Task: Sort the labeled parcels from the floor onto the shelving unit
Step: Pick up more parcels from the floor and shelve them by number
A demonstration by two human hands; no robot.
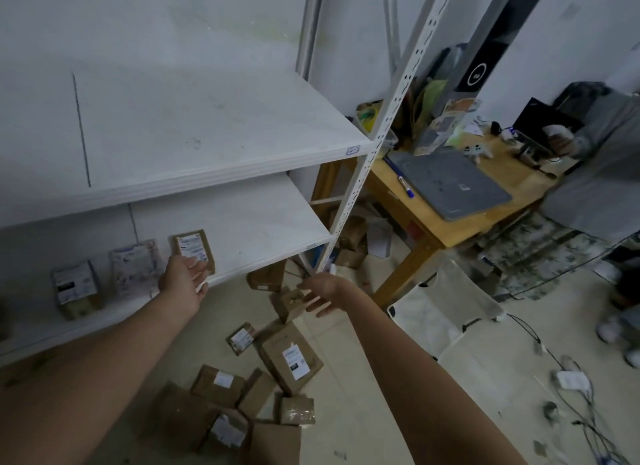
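Small parcel (285, 308) lies on the floor (346, 378) at the foot of the shelf (270, 229), just left of and under my right hand (323, 293). That hand is wide, fingers spread, holding nothing, and hovers by the parcel; whether it touches, I can't tell. Brown card, taped, tilted on one edge; no label visible from here. Long axis unclear, it looks near square.

My judgement: the right hand is the nearer one for this pick, a short reach down and left.

My left hand (183, 281) is at the lower shelf, fingers loose and open, gripping nothing, against the bottom edge of the shelf parcel (190, 248). That one stands upright, white label facing me. Two more labeled parcels stand to its left: pink one (135, 265) and boxy one (74, 286). The upper board has none.

More on the floor nearer me: big parcel (292, 359), flat, label up, and the pile (221, 388) of brown boxes, some showing labels. Most of the job is still to do, I'd say.

Right of the shelf is a wooden tabletop (408, 201) carrying a grey laptop (450, 184).
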